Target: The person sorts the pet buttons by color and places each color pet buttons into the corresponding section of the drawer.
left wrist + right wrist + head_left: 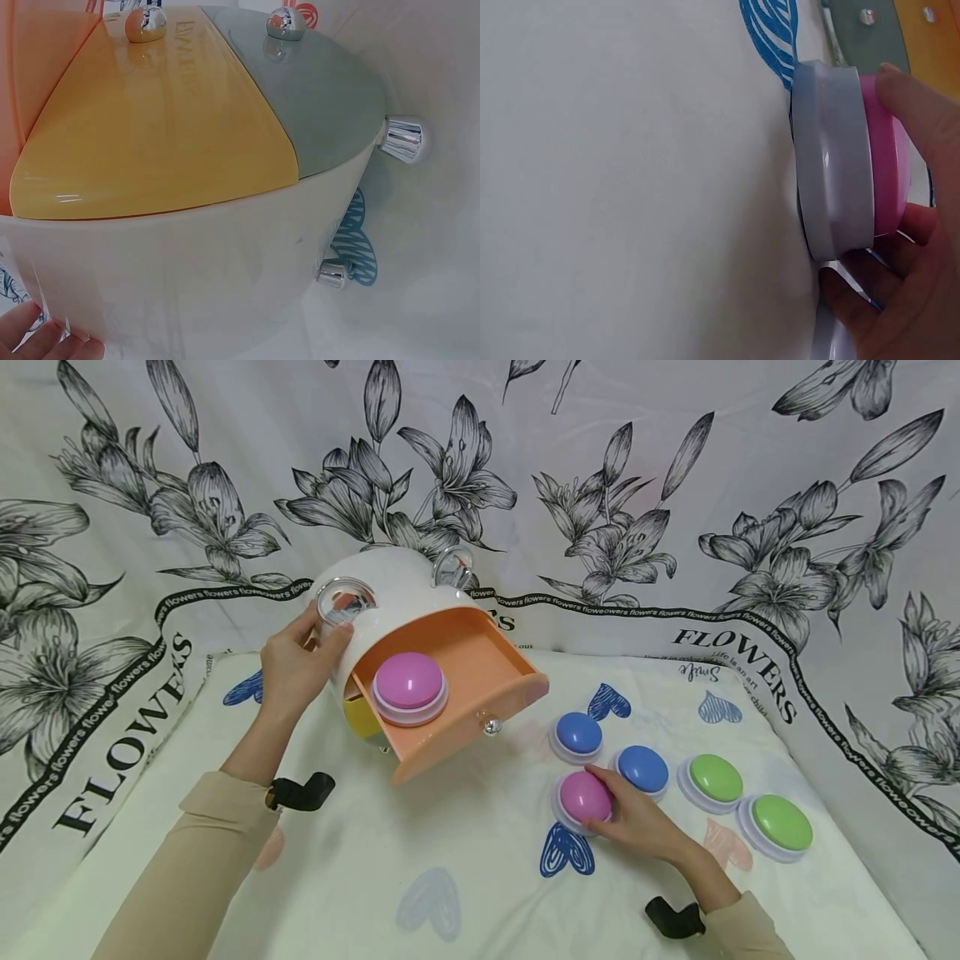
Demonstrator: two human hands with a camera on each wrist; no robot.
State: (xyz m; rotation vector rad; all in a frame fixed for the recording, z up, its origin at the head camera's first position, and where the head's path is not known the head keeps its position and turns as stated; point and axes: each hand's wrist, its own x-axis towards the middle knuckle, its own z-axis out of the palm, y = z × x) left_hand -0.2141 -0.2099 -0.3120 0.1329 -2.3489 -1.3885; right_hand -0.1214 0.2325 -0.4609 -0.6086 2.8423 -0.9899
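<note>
A white rounded drawer box (393, 568) with clear round ears stands tilted toward me at the left. Its orange drawer (465, 656) is pulled out, and a pink push button (409, 681) on a white base sits inside. My left hand (300, 656) grips the box at its left side, thumb just under the near ear. Yellow (157, 127) and grey-green (322, 105) drawer fronts with silver knobs show in the left wrist view. On the cloth, my right hand (641, 818) holds a second pink push button (585, 797), thumb and fingers round its edge (840, 161).
Two blue push buttons (578, 732) lie just behind the right hand. Two green ones (782, 822) sit to its right. A white cloth (360, 893) with heart prints covers the table, and a flower-printed cloth (600, 560) hangs behind.
</note>
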